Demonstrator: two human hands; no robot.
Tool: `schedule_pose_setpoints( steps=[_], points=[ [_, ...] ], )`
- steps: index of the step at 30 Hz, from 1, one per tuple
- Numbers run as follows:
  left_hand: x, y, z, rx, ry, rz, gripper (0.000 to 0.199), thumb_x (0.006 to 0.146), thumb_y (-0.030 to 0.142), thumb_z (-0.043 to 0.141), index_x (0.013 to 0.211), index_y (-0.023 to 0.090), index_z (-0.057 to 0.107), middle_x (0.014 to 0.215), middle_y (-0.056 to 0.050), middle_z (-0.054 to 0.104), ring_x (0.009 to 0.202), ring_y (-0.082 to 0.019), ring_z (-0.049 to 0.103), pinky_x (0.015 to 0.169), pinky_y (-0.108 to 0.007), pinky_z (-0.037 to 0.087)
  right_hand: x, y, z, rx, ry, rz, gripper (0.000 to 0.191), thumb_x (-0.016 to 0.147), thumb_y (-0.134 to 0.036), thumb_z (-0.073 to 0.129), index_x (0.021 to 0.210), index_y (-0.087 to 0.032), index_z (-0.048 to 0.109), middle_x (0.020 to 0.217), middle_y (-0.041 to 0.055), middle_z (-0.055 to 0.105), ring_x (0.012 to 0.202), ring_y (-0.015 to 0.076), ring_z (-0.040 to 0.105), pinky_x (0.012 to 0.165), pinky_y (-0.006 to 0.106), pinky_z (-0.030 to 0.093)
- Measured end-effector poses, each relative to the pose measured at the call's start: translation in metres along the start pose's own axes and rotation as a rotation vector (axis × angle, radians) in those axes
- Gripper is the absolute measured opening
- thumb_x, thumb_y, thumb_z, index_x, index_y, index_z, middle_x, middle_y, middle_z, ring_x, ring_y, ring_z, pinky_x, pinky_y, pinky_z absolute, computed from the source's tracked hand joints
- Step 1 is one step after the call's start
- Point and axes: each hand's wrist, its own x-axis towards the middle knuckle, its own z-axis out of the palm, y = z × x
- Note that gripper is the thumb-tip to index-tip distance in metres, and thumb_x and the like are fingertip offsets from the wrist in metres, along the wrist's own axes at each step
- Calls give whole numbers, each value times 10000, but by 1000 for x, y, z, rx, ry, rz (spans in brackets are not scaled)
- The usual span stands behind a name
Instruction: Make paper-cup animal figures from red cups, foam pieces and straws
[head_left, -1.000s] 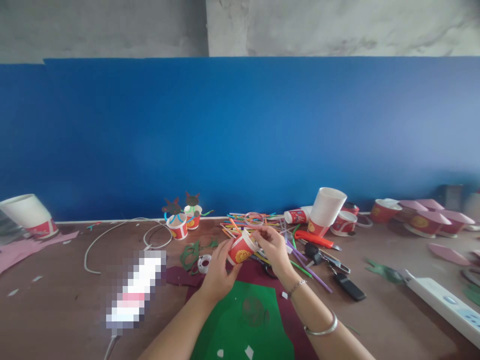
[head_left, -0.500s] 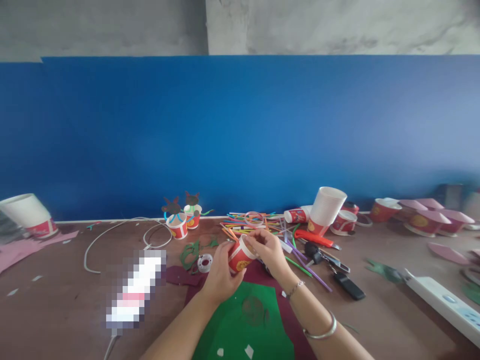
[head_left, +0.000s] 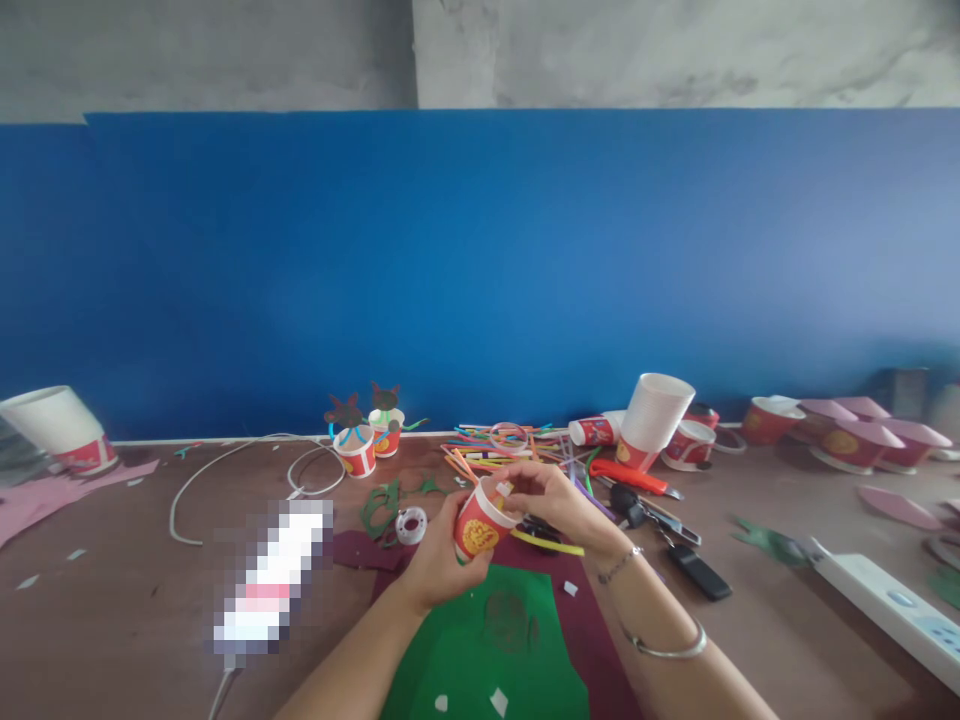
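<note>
a blue panel [head_left: 480, 270] fronts the grey wall [head_left: 225, 55].

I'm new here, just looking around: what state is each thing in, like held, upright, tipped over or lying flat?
Paper cup: tilted, gripped by the left hand
Right hand: at the cup's mouth
Blue-trimmed cup: upright
Tall stack of cups: nested, standing
Cup beside the stack: on its side
Tape roll: lying flat
Green sheet: flat over the dark red sheet
</note>
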Motion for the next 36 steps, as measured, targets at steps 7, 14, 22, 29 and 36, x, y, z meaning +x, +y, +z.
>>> schedule_pose_setpoints(
  steps=[7,14,22,29,36],
  points=[
    [-1,3,1,24,10,27,596,650,131,578,1214,170,390,1116,-86,569,989,-203,571,877,-340,460,-2,-1,1,77,5,44,263,595,-260,764,804,-149,649,681,-2,640,599,114,566,561,223,421],
    [2,-9,1,237,181,52,608,707,227,621,1259,167,371,1145,-119,531,1042,-236,544,894,-385,451,5,-1,-3,-29,171,-21,348,602,-354,757,865,-146,665,701,30,664,632,151,598,619,274,462],
    [6,-18,-1,508,355,80,611,785,171,550,1342,205,301,1226,-124,436,1164,-237,453,968,-401,409,7,-5,6,-331,349,-38,332,713,-457,622,619,-139,639,523,3,564,493,109,463,482,233,337],
    [4,-18,-3,613,344,150,614,773,111,526,1337,243,323,1231,-116,446,1153,-250,452,962,-431,401,8,-3,21,-312,323,18,344,714,-454,603,579,-137,622,512,-7,539,467,88,394,474,229,281],
    [4,-18,-4,661,356,215,569,780,84,512,1302,273,387,1210,-91,481,1124,-234,468,954,-416,396,7,-4,22,-267,288,-20,339,727,-452,606,575,-148,601,540,7,569,514,113,469,511,234,338]
  ],
)
